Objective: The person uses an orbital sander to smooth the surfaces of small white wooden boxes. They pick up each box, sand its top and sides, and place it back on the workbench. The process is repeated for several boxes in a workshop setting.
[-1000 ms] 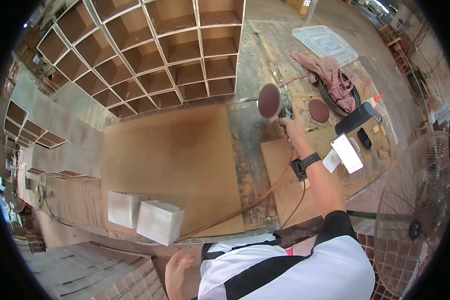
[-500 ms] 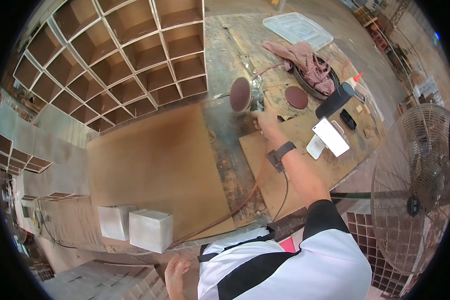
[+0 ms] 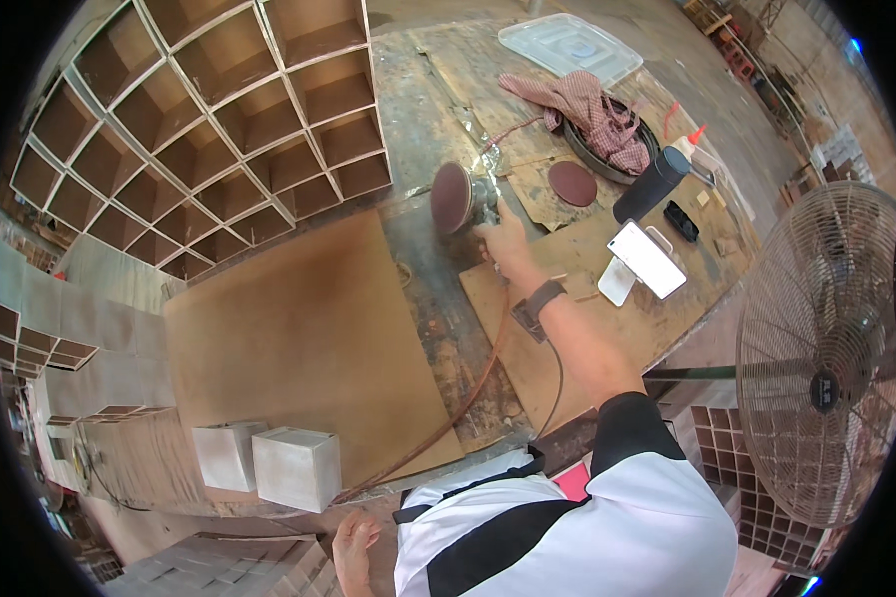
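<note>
My right hand (image 3: pixel 505 242) is closed around the body of a disc sander (image 3: pixel 484 202) over the worktable. The sander's round maroon pad (image 3: pixel 451 199) is tilted up on edge, facing left. The fingers on the tool's far side are hidden. My left hand (image 3: pixel 355 542) hangs low by the table's front edge, fingers loosely bent and apart, with nothing in it. Nearest to it is a white-grey box (image 3: pixel 297 468), beside a second similar box (image 3: pixel 231 456). A loose maroon sanding disc (image 3: pixel 572 183) lies flat to the right of the sander.
A brown board (image 3: pixel 289 338) covers the table's left part; a compartment rack (image 3: pixel 291 70) stands behind it. A brown hose (image 3: pixel 468 403) crosses the front. At right are a checked cloth (image 3: pixel 607 119), dark bottle (image 3: pixel 653 185), phone (image 3: pixel 647 259) and large fan (image 3: pixel 824 388).
The whole view has shifted slightly. My right hand and the sander are a little further left, the pad slightly lower. My left hand has hardly moved.
</note>
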Action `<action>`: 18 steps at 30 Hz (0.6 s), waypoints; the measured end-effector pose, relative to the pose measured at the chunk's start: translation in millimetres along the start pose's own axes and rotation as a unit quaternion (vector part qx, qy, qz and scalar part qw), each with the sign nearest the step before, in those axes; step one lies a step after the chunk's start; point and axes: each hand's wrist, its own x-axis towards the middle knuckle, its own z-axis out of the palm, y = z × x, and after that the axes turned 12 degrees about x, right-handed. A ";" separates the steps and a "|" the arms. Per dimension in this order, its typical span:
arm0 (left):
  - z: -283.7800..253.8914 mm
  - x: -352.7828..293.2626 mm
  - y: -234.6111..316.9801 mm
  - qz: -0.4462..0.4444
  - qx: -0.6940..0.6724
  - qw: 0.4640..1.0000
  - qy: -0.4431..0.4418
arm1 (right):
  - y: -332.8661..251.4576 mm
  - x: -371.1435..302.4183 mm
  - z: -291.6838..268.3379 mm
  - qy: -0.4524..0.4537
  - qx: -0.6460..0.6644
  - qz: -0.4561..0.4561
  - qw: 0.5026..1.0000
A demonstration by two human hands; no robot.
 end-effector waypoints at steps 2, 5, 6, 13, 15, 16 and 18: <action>-0.1 0.2 -2.1 -0.001 -0.002 1.000 0.002 | 1.2 -0.1 1.0 0.005 -0.014 -0.003 1.000; -0.1 1.8 -2.7 0.000 -0.003 1.000 0.001 | 7.7 2.8 0.3 0.026 -0.025 -0.010 0.999; -0.1 2.7 -1.8 0.000 -0.003 1.000 0.000 | 11.2 4.3 -1.5 0.028 -0.013 -0.019 0.999; 0.5 2.8 -4.7 -0.009 0.003 1.000 0.003 | 17.6 1.8 -4.0 0.027 0.018 -0.007 0.999; 0.1 4.5 -4.0 -0.005 0.004 1.000 -0.001 | 20.7 2.4 -6.5 0.037 0.019 -0.001 0.999; 0.6 3.9 -2.7 -0.003 0.004 1.000 -0.001 | 21.7 0.5 -5.7 0.045 0.019 0.003 0.999; 2.2 1.4 2.8 -0.003 0.010 1.000 0.003 | 21.6 -1.6 -4.6 0.049 0.022 0.007 0.999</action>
